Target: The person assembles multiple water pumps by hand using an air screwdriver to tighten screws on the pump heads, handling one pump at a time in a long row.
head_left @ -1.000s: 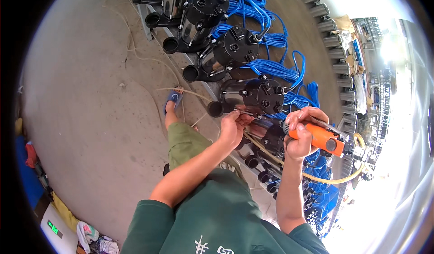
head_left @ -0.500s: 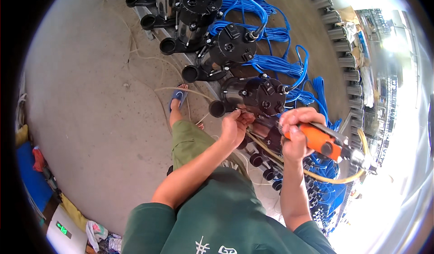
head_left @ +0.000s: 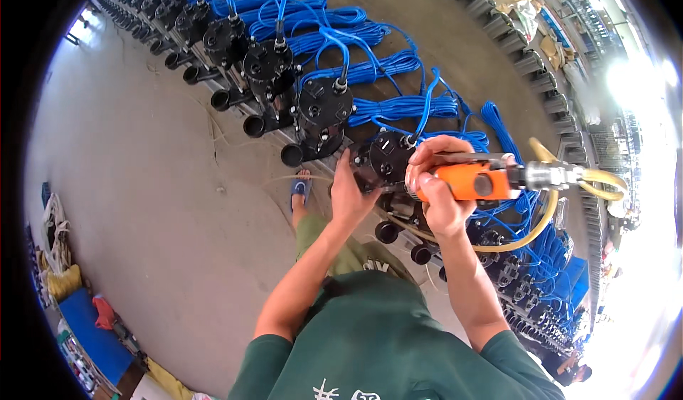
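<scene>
A long row of black pumps [head_left: 265, 65] with blue cables [head_left: 370, 65] crosses the floor [head_left: 156, 208]. The left hand [head_left: 351, 195] grips the nearest pump [head_left: 386, 159]; the right hand [head_left: 434, 186] is closed around an orange driver [head_left: 473, 183] trailing a yellow hose [head_left: 530, 230].

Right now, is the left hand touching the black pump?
Touching. The head view shows the left hand pressed against the side of the black pump, fingers on its housing with no gap, while the right hand grips the orange tool.
</scene>
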A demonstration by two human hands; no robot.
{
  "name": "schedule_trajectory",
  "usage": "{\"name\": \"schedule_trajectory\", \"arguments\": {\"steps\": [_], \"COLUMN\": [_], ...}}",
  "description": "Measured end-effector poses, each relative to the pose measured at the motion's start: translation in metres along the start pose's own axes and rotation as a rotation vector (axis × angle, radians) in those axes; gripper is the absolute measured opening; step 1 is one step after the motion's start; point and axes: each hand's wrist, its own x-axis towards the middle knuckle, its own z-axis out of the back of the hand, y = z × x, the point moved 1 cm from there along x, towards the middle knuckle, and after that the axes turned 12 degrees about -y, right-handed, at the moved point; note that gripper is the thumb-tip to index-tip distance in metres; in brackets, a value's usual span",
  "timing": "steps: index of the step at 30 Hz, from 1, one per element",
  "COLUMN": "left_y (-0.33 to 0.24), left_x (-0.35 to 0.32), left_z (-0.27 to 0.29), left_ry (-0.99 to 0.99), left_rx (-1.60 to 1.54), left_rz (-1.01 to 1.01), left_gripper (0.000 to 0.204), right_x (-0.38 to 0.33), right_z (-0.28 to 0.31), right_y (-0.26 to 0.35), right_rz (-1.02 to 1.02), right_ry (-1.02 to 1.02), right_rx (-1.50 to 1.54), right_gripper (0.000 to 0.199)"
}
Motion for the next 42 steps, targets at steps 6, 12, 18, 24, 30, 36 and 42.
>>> {"name": "schedule_trajectory", "arguments": {"steps": [6, 12, 18, 24, 30, 36, 42], "left_y": [0.006, 0.015, 0.031, 0.046, 0.023, -0.021, -0.068], "left_x": [0.009, 0.052, 0.069, 0.061, 0.06, 0.0, -0.037], "left_z": [0.009, 0.013, 0.005, -0.006, -0.005, 0.015, 0.019], "left_ry": [0.016, 0.258, 0.393, 0.407, 0.322, 0.024, 0.592], "left_rx": [0.034, -0.272, -0.445, -0.445, -0.384, -0.045, 0.966], "left_rz": [-0.106, -0.174, -0.208, -0.214, -0.324, -0.374, -1.484], "left_gripper": [0.107, 0.118, 0.113, 0.112, 0.106, 0.066, 0.041], "right_x": [0.056, 0.086, 0.089, 0.089, 0.07, -0.064, -0.154], "right_z": [-0.026, -0.025, -0.021, -0.032, -0.022, 0.075, 0.153], "right_y": [-0.001, -0.038, -0.053, -0.047, 0.05, 0.178, 0.18], "right_rz": [0.205, 0.162, 0.049, 0.096, 0.369, 0.716, 0.686], "right_ry": [-0.095, -0.1, -0.099, -0.152, -0.127, -0.266, -0.647], "right_rx": [-0.059, -0.148, -0.202, -0.232, -0.204, -0.265, 0.053], "right_gripper": [0.033, 0.03, 0.025, 0.029, 0.04, 0.051, 0.041]}}
